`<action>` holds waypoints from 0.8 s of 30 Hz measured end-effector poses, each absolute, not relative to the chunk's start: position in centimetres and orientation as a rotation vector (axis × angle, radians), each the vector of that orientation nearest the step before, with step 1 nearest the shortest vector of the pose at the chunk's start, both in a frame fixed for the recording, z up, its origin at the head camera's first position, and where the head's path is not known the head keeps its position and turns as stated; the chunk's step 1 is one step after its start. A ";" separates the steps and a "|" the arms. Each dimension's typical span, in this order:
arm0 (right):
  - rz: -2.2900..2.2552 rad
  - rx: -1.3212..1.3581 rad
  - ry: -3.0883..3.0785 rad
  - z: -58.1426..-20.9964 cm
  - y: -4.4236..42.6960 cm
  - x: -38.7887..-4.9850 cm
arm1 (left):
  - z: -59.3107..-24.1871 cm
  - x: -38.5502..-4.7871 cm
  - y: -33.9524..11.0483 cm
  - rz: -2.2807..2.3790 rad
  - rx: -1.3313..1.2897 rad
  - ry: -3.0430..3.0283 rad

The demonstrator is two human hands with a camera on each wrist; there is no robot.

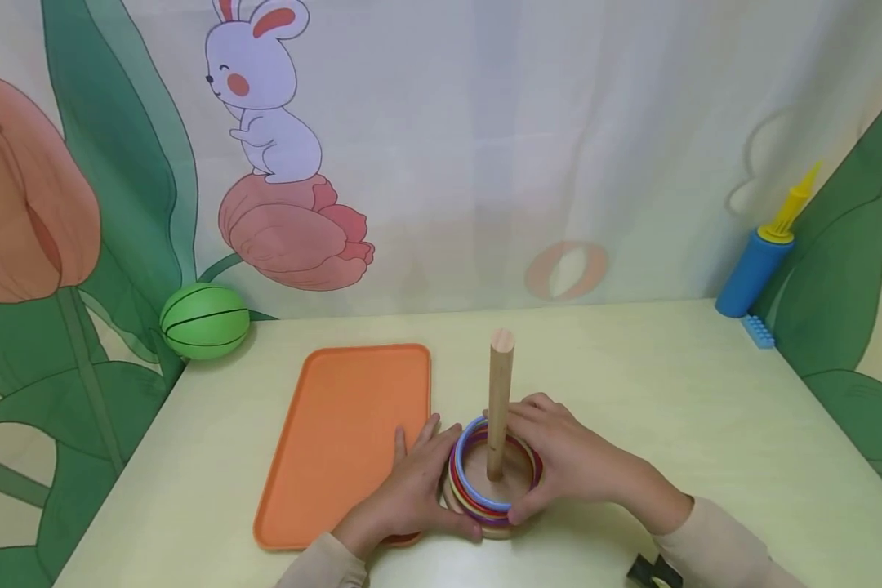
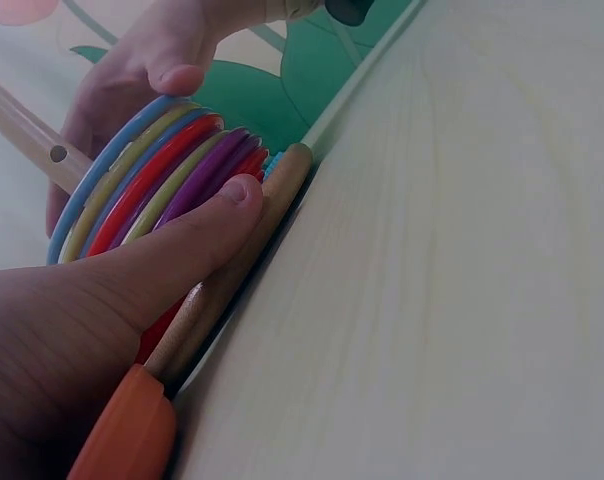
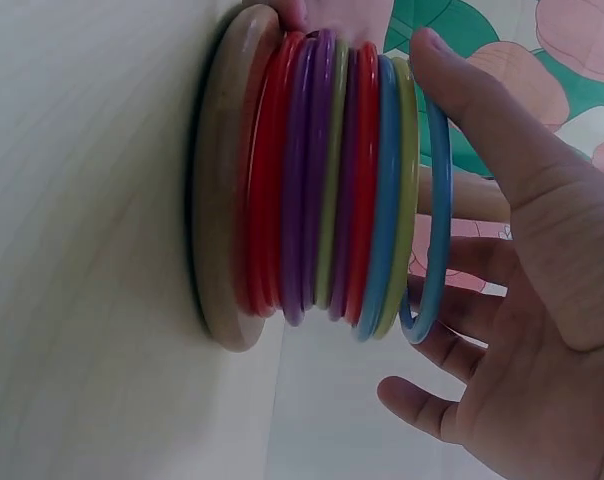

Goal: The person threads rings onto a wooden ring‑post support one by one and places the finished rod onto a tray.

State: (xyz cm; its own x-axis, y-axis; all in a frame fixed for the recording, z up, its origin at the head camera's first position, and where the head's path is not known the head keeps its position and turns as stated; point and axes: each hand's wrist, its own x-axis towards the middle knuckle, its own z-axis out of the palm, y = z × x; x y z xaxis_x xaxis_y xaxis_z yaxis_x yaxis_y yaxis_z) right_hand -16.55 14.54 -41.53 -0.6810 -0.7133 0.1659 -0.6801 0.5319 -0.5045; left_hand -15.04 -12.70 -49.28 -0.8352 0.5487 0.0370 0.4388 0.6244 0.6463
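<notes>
A wooden peg [image 1: 501,392] rises from a round wooden base [image 3: 220,200], with a stack of thin coloured rings [image 3: 322,180] around it in red, purple, green and blue. At the top, a light blue ring [image 3: 440,200] sits slightly tilted, with a gap from the ring below on one side. My right hand [image 1: 569,457] holds this blue ring between thumb and fingers. On the other side, my left hand [image 1: 412,494] grips the stand low down, its thumb [image 2: 207,235] along the lower rings and base. Its other fingers reach beside the stack, partly over the tray.
An orange tray [image 1: 360,408] lies left of the stand, partly under my left hand. A green ball [image 1: 206,321] sits at the back left. A blue and yellow pump [image 1: 757,265] and a blue toy block [image 1: 759,331] are back right. A black object [image 1: 654,572] lies near my right sleeve.
</notes>
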 end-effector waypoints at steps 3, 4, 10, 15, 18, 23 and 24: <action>-0.840 -1.219 2.699 -41.6 14.5 -16.6 | -49.3 -14.9 -12.7 1.013 0.828 2.683; -0.835 -1.215 2.698 -41.7 14.6 -16.6 | -49.3 -14.9 -12.7 1.012 0.832 2.685; -0.813 -1.187 2.695 -41.9 14.8 -16.7 | -49.2 -15.0 -12.6 1.004 0.833 2.683; -0.832 -1.220 2.669 -42.0 14.9 -16.5 | -49.2 -14.9 -12.6 1.016 0.841 2.674; -0.867 -1.245 2.622 -42.2 15.0 -16.3 | -49.3 -14.7 -12.7 1.025 0.830 2.665; -0.926 -1.199 2.589 -42.0 15.2 -16.1 | -49.2 -14.8 -12.9 1.037 0.821 2.654; -0.928 -1.184 2.594 -42.0 15.3 -16.1 | -49.1 -14.9 -13.0 1.035 0.820 2.645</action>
State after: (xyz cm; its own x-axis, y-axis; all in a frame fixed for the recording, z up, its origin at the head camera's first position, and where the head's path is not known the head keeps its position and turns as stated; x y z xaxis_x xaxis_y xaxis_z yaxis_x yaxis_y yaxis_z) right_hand -16.10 15.32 -41.98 -0.6795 -0.7237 0.1202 -0.6359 0.4993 -0.5885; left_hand -14.86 -13.02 -49.13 -0.8301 0.5569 0.0273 0.4276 0.6043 0.6723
